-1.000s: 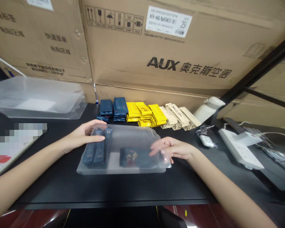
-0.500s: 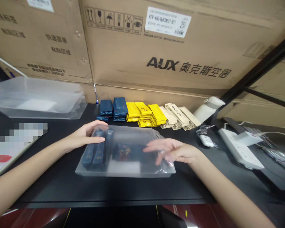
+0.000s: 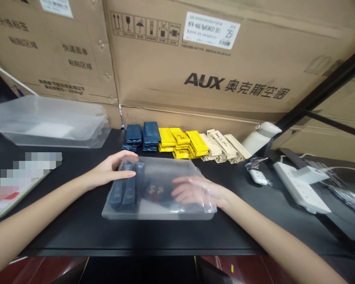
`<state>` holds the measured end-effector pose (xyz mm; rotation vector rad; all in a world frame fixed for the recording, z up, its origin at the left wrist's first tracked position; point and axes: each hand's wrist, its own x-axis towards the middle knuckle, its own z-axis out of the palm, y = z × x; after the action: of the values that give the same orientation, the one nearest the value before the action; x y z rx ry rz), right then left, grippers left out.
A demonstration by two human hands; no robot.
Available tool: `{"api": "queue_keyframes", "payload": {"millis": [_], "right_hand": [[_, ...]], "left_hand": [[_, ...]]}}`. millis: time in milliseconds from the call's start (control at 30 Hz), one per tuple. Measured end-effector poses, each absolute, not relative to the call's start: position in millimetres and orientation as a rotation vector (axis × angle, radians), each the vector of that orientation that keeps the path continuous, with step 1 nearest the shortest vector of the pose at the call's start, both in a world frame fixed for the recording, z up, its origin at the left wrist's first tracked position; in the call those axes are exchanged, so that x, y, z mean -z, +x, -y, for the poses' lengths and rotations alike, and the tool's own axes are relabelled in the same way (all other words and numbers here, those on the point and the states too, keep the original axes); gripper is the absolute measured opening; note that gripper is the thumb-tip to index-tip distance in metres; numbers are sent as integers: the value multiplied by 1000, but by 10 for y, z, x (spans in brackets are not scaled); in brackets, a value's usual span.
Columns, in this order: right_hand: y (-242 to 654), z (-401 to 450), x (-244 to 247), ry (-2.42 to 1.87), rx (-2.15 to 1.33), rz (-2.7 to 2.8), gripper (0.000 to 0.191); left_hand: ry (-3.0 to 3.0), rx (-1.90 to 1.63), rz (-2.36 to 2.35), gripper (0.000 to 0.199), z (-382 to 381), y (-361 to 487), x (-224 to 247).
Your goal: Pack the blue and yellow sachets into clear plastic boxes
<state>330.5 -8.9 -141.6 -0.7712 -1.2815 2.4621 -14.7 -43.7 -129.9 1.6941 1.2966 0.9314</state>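
Observation:
A frosted clear bag [image 3: 165, 213] lies on the black table [image 3: 136, 238] in front of me. Two long dark blue packets [image 3: 130, 187] stand side by side in its left part, and another dark blue packet [image 3: 155, 189] shows dimly in the middle. My left hand [image 3: 118, 169] grips the bag's upper left edge, thumb on top and fingers behind. My right hand [image 3: 192, 191] is inside the bag through its right opening, seen blurred through the film, fingers spread near the middle packet; no object shows in its grasp.
Stacks of blue [image 3: 150, 134], yellow [image 3: 197, 142] and beige packets [image 3: 221, 144] line the back by large cartons [image 3: 154, 79]. A white bottle [image 3: 262, 138], earbud case [image 3: 258, 177] and power strip [image 3: 303, 189] are right. Clear bags [image 3: 68, 138] and a pixelated tray-like item [image 3: 41, 181] lie left.
My right hand has moved left, deeper into the bag. My left hand still holds the bag's left edge. The whole view has shifted slightly.

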Motion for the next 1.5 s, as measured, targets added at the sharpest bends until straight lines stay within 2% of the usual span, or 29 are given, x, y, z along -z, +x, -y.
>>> {"api": "queue_keyframes", "payload": {"millis": [167, 300, 400, 467, 667, 967, 1167, 1367, 1500], "right_hand": [[3277, 131, 1372, -801, -2454, 1288, 48], [3262, 220, 1239, -757, -2443, 1446, 68], [3212, 299, 1208, -910, -2313, 1652, 88], [3170, 358, 1225, -1070, -2159, 1789, 90], [3074, 513, 1235, -1317, -1568, 2094, 60], [3162, 475, 1156, -1214, -1463, 2147, 38], [3148, 513, 1203, -1143, -1205, 2183, 20], [3125, 568, 1251, -983, -838, 2164, 12], [3128, 565, 1250, -913, -817, 2153, 12]], "left_hand": [[1701, -941, -1293, 54, 428, -119, 1316], [1688, -957, -1274, 55, 436, -74, 1315], [1685, -967, -1273, 54, 443, -43, 1317], [1693, -970, -1268, 54, 449, -24, 1322], [1713, -971, -1228, 52, 476, 26, 1347], [1689, -949, -1201, 49, 511, 50, 1311], [1688, -949, -1170, 46, 581, 103, 1270], [1764, -895, -1131, 45, 586, 101, 1266], [1793, -881, -1097, 45, 561, 76, 1306]]}}
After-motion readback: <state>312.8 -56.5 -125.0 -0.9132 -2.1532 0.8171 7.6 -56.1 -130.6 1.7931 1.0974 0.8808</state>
